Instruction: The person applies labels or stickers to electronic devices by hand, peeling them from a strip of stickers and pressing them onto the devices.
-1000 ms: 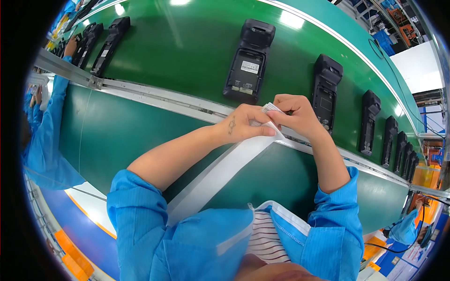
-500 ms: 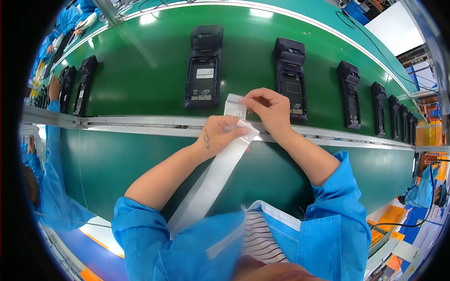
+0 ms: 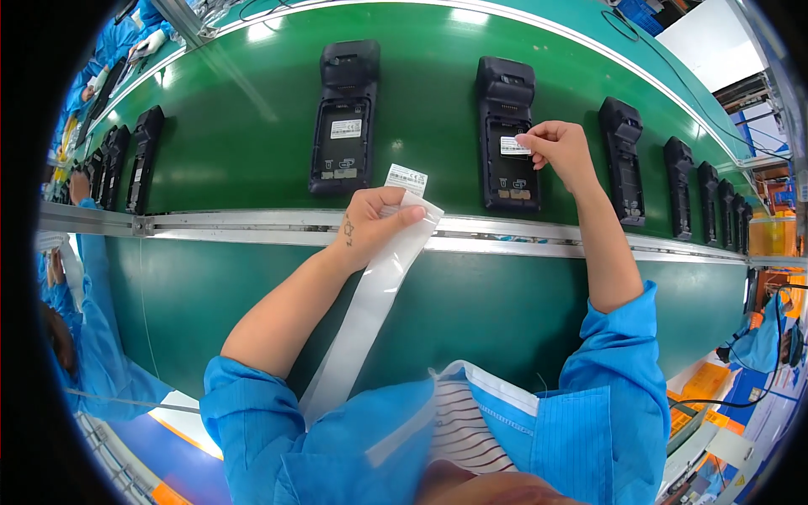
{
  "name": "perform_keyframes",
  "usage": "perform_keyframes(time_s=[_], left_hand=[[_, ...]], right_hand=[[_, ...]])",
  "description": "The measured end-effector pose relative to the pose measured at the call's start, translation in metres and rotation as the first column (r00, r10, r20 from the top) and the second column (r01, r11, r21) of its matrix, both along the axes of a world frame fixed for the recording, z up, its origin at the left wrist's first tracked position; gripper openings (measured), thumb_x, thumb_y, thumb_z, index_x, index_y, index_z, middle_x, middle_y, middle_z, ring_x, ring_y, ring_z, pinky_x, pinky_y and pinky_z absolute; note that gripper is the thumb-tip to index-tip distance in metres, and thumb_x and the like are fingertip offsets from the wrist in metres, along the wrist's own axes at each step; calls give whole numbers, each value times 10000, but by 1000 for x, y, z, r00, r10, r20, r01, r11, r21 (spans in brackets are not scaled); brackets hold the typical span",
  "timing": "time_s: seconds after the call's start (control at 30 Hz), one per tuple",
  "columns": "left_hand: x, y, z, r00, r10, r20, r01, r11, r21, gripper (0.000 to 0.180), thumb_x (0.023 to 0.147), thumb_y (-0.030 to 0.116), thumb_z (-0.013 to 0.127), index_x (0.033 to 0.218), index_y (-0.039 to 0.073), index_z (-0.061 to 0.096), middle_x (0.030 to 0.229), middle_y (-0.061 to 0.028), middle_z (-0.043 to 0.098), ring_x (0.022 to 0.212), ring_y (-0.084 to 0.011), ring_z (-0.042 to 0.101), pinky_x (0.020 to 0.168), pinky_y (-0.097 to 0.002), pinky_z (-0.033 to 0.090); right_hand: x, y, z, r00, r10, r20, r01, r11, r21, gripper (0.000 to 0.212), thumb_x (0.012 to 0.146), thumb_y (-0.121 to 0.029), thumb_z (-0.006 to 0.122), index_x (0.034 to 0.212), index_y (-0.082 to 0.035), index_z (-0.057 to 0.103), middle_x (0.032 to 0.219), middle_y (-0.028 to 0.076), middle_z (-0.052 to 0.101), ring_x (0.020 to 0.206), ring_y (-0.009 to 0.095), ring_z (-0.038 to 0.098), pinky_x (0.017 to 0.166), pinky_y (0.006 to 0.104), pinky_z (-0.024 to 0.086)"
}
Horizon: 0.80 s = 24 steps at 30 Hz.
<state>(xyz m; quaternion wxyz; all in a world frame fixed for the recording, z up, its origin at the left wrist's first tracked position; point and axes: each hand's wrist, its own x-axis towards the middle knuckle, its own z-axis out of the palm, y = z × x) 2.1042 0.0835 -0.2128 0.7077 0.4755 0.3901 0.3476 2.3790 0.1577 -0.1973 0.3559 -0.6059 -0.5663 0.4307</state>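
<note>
My left hand (image 3: 374,225) pinches a long white strip of labels (image 3: 374,290) that trails down toward my lap. At its upper end a printed label (image 3: 406,178) shows beyond my fingers. My right hand (image 3: 559,151) grips a small white label (image 3: 513,146) by its right edge, over the open recess of a black handheld terminal (image 3: 510,187). Whether the label touches the recess, I cannot tell. To the left lies another black handheld terminal (image 3: 349,71) with a white label (image 3: 346,129) in its recess.
The terminals lie on a green conveyor belt (image 3: 429,93), with several more, like this black terminal (image 3: 624,160), to the right and left. A metal rail (image 3: 497,231) parts the belt from the near green bench (image 3: 480,295). Co-workers in blue sit at the left (image 3: 97,337).
My right hand has left the strip and moved up and right to the terminal, with a label in its fingers. My left hand has shifted slightly left. The nearby terminals have moved slightly left.
</note>
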Motion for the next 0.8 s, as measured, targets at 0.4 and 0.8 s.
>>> perform_keyframes(time_s=[0.4,0.8], left_hand=[[15,-1,2,999,-35,27,34,999,20,216,763,194,582,902,32,546,720,-66,574,589,-119,574,526,-224,470],[29,-1,5,971,-18,239,40,995,-88,143,803,146,497,883,28,484,691,-113,551,567,-162,564,520,-265,466]], right_hand=[[2,6,0,999,41,17,-40,998,-40,198,651,-135,670,693,45,600,549,50,539,469,82,510,432,195,452],[-1,7,6,992,62,110,-57,997,-56,181,669,-120,657,685,47,589,556,46,536,460,78,492,413,193,429]])
